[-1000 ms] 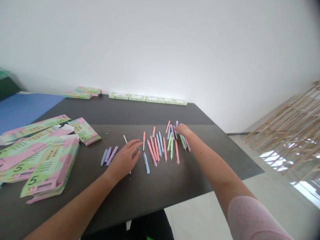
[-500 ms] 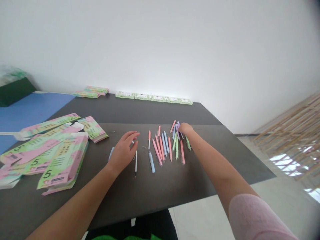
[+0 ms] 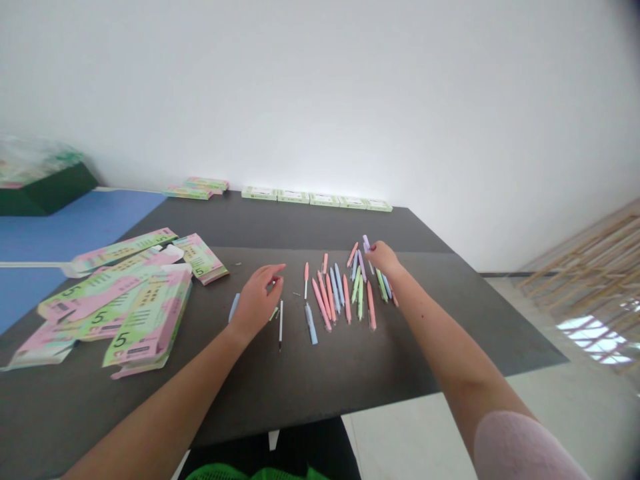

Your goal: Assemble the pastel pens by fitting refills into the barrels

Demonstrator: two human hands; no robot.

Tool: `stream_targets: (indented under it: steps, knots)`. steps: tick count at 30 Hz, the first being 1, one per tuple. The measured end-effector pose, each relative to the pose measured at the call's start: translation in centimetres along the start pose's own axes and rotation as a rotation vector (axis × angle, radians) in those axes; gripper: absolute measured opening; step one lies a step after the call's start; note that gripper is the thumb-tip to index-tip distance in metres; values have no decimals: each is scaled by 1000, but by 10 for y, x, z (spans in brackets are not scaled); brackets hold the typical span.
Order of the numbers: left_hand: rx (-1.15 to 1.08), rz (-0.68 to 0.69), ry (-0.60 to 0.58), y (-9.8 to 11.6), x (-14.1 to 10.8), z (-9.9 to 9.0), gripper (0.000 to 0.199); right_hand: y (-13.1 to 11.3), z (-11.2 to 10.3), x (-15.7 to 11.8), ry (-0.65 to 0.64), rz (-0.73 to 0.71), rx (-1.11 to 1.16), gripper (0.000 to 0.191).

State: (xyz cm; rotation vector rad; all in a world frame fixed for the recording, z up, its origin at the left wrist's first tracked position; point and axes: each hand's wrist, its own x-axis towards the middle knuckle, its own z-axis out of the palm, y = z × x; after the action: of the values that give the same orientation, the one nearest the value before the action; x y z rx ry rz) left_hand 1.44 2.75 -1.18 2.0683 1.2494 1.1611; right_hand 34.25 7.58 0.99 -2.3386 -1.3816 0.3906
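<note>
My right hand (image 3: 384, 259) is closed at the far end of a loose cluster of pens, its fingertips pinching a light purple pen (image 3: 367, 243). Beside it lie another purple pen (image 3: 362, 265), green pens (image 3: 361, 305) and a coral pen (image 3: 371, 307). Over the table's left-centre hovers my left hand (image 3: 257, 300), fingers curved and thumb apart, with nothing visible in its grip. Near its thumb lies a thin white refill (image 3: 281, 327) with a dark tip. A blue pen barrel (image 3: 234, 308) shows partly behind the left hand, and another blue barrel (image 3: 311, 325) lies to the right.
Pink-and-green flattened cartons (image 3: 145, 320) pile up on the left of the dark table (image 3: 320, 387). Along the wall stand a row of pale green boxes (image 3: 295, 197) and a few stacked cartons (image 3: 197, 189). A dark green bin (image 3: 55, 190) sits on a blue surface at far left.
My right hand has lifted slightly clear of the pen cluster, with the purple pen now showing at its fingertips. My left hand stays near the refill. The whole view has shifted a little.
</note>
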Motion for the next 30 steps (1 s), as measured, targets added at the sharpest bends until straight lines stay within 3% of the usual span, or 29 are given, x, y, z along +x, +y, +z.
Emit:
stream_targets:
  steps: [7, 9, 12, 14, 19, 23, 30]
  knots:
    - [-690, -512, -101, 35, 13, 7, 32, -50, 10, -80, -171, -259, 420, 15]
    - [-818, -594, -129, 40, 15, 9, 27, -65, 21, -102, -338, -328, 684, 14]
    - [-961, -674, -242, 37, 14, 13, 22, -82, 41, -122, -634, -267, 1047, 23]
    - [-1031, -750, -277, 29, 12, 15, 17, -88, 56, -127, -718, -149, 1140, 26]
    - [-1165, -953, -190, 8, 11, 17, 9, -90, 78, -125, -733, -47, 1203, 25]
    - [-1223, -1030, -157, -1, 16, 17, 19, -88, 79, -123, -736, -19, 1253, 24]
    - [-1306, -1091, -97, -5, 19, 17, 16, -90, 76, -125, -720, 73, 1369, 20]
